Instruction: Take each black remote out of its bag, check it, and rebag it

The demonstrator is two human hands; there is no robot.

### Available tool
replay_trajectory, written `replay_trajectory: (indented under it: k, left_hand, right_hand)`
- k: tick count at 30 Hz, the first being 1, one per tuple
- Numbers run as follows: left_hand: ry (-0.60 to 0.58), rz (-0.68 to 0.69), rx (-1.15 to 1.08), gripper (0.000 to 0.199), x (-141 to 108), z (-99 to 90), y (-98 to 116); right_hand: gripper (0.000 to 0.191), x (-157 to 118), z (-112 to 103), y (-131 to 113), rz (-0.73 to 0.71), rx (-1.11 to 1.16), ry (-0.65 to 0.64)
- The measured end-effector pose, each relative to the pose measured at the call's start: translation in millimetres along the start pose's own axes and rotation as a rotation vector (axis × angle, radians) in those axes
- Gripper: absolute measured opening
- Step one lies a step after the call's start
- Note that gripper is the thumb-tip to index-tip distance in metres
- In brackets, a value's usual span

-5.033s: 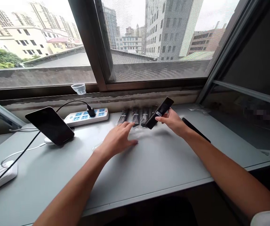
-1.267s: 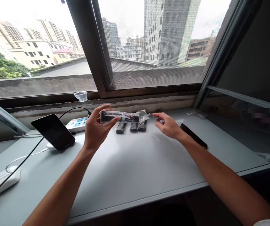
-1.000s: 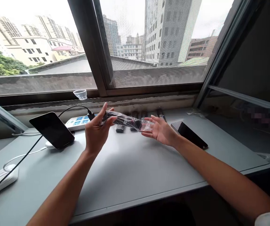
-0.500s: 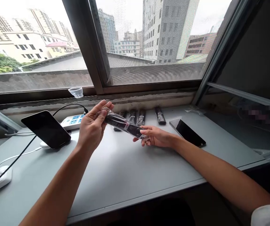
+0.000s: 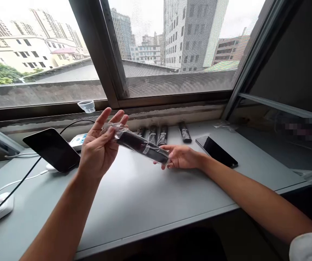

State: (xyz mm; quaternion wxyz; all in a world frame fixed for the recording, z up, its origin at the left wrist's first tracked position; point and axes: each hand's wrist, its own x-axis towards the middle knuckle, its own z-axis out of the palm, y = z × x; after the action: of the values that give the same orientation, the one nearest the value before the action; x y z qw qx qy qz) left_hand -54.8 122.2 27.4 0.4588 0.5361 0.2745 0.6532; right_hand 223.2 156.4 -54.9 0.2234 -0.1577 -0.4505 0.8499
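A long black packet in a clear plastic sleeve [image 5: 139, 145], with a small pale label near its middle, is held slanted above the desk. What is inside the sleeve I cannot tell. My left hand [image 5: 98, 145] pinches the loose plastic at its upper left end with the thumb, while other fingers stick up and apart. Lower down, my right hand [image 5: 181, 156] grips the opposite end between thumb and fingers. Behind it lie several similar black wrapped packets [image 5: 162, 135], partly covered by the held one. Another packet [image 5: 184, 132] lies a little apart to their right.
A dark phone or tablet [image 5: 217, 152] lies flat on the grey desk [image 5: 150, 203] near my right forearm. At left, a tablet [image 5: 52, 148] leans on a stand before a power strip [image 5: 77, 141], with cables around. A clear plastic cup [image 5: 87, 106] sits on the window ledge.
My left hand has shifted slightly left and opened its fingers more, drawing out the plastic end. The packet has turned a little; my right hand stays almost in place.
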Motion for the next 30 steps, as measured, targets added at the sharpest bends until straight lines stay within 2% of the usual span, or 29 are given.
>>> replay_trajectory:
  k: [3, 6, 9, 10, 12, 14, 15, 17, 19, 22, 24, 27, 30]
  left_hand:
    - [0.041, 0.092, 0.109, 0.047, 0.2, -0.5, -3.0]
    - [0.076, 0.194, 0.315, 0.045, 2.2, -7.2, -8.0]
    - [0.088, 0.447, 0.714, 0.045, 2.2, -15.8, -8.7]
    - [0.037, 0.537, 0.868, 0.047, 1.3, -17.9, -8.8]
    - [-0.189, 0.630, 1.130, 0.062, -1.8, -19.5, -11.5]
    - [-0.483, 0.593, 1.285, 0.075, -5.8, -18.3, -18.7]
    - [-0.602, 0.546, 1.336, 0.076, -7.7, -17.4, -23.7]
    - [-0.728, 0.457, 1.411, 0.063, -10.6, -16.7, -33.6]
    - [-0.746, 0.386, 1.454, 0.052, -11.5, -19.8, -40.6]
    - [-0.683, 0.312, 1.479, 0.049, -10.0, -32.3, -43.5]
    - [-0.655, 0.242, 1.479, 0.048, -8.4, -42.4, -43.6]
    - [-0.662, 0.125, 1.451, 0.047, -7.6, -51.4, -44.7]
    - [-0.697, 0.070, 1.419, 0.049, -10.2, -48.5, -44.6]
  right_hand:
    - [0.060, -2.3, 0.1, -0.3, 0.003, -0.053, -0.051]
    - [0.050, -2.8, 0.7, -0.6, -0.018, -0.153, 0.034]
    - [0.046, -2.4, -0.7, -1.6, -0.049, -0.249, 0.132]
    - [0.047, -2.4, -1.6, -2.2, -0.057, -0.267, 0.151]
    - [0.050, -2.9, -3.4, -3.6, -0.069, -0.284, 0.180]
    - [0.053, -4.6, -4.3, -5.7, -0.081, -0.287, 0.197]
    - [0.054, -5.9, -4.5, -7.1, -0.083, -0.288, 0.196]
    - [0.054, -9.4, -4.8, -10.6, -0.064, -0.296, 0.194]
    - [0.055, -13.6, -6.2, -14.9, -0.036, -0.298, 0.242]
    - [0.055, -18.6, -11.9, -22.1, -0.070, -0.294, 0.402]
    - [0.049, -19.5, -16.8, -26.4, -0.191, -0.292, 0.544]
    - [0.030, -17.0, -21.2, -30.6, -0.435, -0.244, 0.763]
    - [0.033, -12.6, -19.1, -30.5, -0.541, -0.190, 0.874]
